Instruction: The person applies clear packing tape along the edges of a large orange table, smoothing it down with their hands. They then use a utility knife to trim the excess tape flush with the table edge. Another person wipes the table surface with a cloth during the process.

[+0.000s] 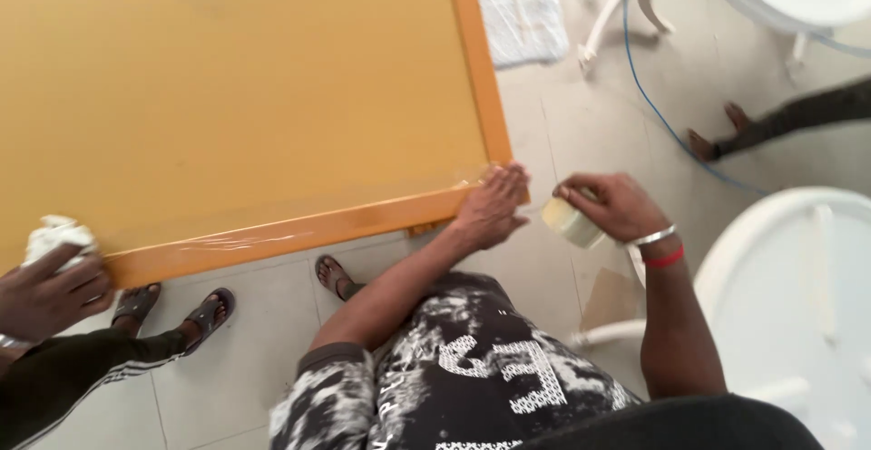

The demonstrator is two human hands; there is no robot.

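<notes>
One roll of clear tape (572,221), gripped in the curled right hand (617,205), just off the corner of one yellow board (236,87). Left hand (492,203) spread flat, fingers open, pressing that corner's orange frame. One co-worker's hand (45,291) at the far left edge, closed on a white rag (56,234). Two white plastic chairs (798,296) close on the right, one blue cable (653,105) across the tiles. Shiny clear tape strip (245,237) along the frame's near edge.

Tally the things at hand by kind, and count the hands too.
Yellow board: 1
Tape roll: 1
White rag: 1
Hands: 3, namely left hand, right hand, co-worker's hand
Total: 6
</notes>
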